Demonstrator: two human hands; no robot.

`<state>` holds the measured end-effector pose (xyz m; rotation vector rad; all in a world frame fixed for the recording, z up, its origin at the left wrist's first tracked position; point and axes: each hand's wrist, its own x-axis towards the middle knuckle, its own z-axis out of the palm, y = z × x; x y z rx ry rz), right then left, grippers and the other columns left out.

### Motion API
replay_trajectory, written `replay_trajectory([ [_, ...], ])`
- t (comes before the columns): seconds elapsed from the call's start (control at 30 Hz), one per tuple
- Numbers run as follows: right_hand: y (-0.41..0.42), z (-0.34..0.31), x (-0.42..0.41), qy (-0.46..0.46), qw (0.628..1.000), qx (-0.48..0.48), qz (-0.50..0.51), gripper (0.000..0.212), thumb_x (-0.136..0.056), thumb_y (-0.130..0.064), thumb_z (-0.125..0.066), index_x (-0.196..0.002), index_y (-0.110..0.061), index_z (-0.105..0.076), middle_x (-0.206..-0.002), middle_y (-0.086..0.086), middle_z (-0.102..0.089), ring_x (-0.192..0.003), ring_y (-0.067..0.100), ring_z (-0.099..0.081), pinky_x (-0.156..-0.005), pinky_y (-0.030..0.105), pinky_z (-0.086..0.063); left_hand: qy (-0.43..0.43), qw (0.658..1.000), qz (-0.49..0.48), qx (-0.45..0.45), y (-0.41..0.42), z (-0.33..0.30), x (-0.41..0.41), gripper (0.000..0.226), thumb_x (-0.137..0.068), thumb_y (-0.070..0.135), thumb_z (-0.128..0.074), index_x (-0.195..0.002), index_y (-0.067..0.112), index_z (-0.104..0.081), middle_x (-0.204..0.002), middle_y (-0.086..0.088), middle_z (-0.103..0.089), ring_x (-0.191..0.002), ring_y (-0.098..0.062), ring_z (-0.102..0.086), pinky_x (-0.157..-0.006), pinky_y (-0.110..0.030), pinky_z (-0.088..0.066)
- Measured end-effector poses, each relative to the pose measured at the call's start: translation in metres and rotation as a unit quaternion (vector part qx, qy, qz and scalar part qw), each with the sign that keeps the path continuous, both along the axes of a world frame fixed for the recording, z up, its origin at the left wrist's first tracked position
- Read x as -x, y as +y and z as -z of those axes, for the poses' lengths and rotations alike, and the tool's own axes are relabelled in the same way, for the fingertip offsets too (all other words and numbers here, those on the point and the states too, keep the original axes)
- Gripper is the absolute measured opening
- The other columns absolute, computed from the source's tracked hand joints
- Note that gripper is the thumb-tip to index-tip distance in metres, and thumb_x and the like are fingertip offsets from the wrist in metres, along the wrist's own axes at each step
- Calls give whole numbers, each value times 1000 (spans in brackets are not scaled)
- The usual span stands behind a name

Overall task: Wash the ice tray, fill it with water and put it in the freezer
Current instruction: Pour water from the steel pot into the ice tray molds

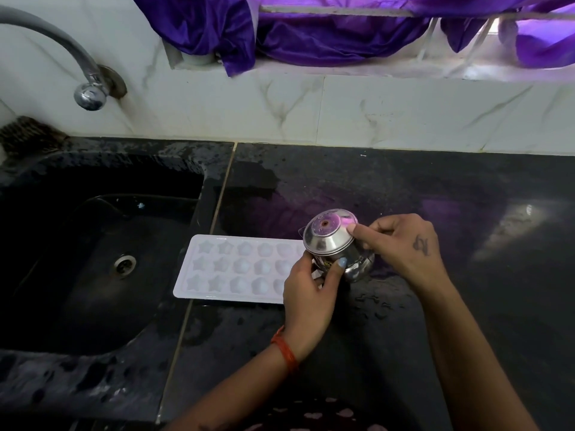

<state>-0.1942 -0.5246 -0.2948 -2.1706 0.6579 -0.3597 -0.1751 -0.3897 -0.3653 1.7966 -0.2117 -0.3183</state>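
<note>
A white ice tray (236, 267) with star and round moulds lies flat on the black counter, just right of the sink. Over its right end both hands hold a small steel cup (334, 244), tilted on its side with its bottom facing up and left. My left hand (311, 290) grips the cup from below, thumb across its side. My right hand (404, 244) pinches it from the right, a fingertip on the base rim. The tray's right end is hidden behind the cup and my left hand.
A black sink (102, 244) with a drain sits at left, under a curved metal tap (90, 94) on the marble wall. The wet black counter (466, 213) stretches to the right. Purple cloth (311, 35) hangs over the ledge behind. A scrub brush (28, 132) lies at the sink's back left.
</note>
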Motion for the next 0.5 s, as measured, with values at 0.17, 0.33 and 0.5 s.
replay_trajectory([
  [0.17, 24, -1, -11, 11, 999, 13, -39, 35, -76, -43, -71, -51, -20, -69, -51, -4, -66, -55, 6, -61, -59, 25, -47, 3, 999, -48, 3, 24, -2, -2, 28, -83, 40, -67, -109, 33, -60, -101, 14, -66, -88, 10, -60, -76, -8, -46],
  [0.33, 56, -3, -28, 26, 996, 31, -82, 36, -78, -43, -70, -52, -18, -69, -51, -2, -66, -58, 11, -64, -57, 25, -46, 4, 996, -93, 5, 54, 0, -8, 30, -83, 37, -68, -110, 23, -64, -99, 11, -68, -87, 8, -63, -72, -5, -45],
  [0.5, 90, -4, -47, 32, 990, 60, -122, 40, -78, -47, -68, -58, -13, -70, -56, 5, -67, -61, 19, -65, -64, 33, -51, 22, 992, -124, 31, 85, -1, -17, 29, -85, 31, -67, -111, 18, -64, -93, 15, -68, -80, 12, -63, -67, 0, -43],
])
